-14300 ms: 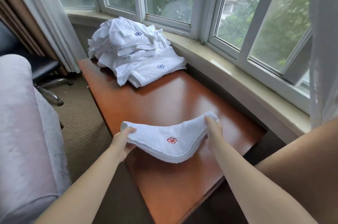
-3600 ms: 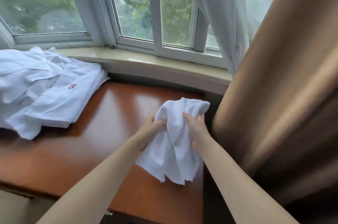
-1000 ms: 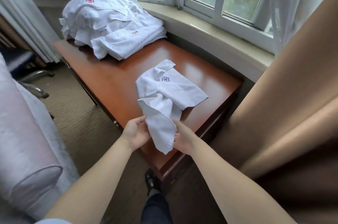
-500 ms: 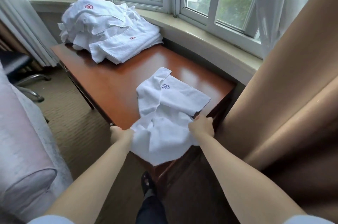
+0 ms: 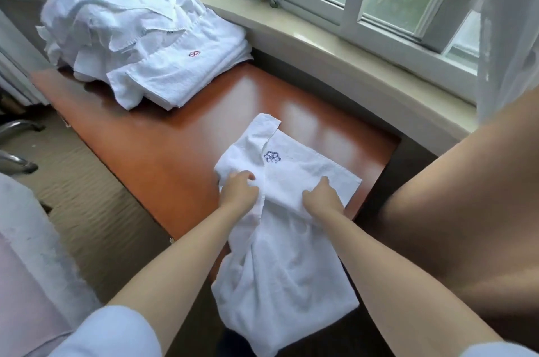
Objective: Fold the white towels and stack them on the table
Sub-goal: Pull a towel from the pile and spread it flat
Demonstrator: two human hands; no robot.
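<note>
Reaching further over the glossy reddish-brown table than half a second ago, both hands have come in from the towel's outer edges to its middle, and the camera has dipped closer. Smooth and reflective, the tabletop mirrors the window's light near its far edge. At its far left end sits the heap of white towels, soft terry with stitched hems and small red flower emblems, in the same spot as before; its lower layers are buried and cannot be counted. Nearer, the white towel with a blue flower emblem lies partly flat on the table's near right corner, one corner flipped up toward the window, while its lower half hangs crumpled off the table edge between the forearms. Its underside and the table edge beneath are hidden. The left hand has fingers curled into the cloth, bunching a fold. The right hand likewise pinches a raised ridge of fabric, fingertips tucked out of sight. A tan curtain blocks the right side.
</note>
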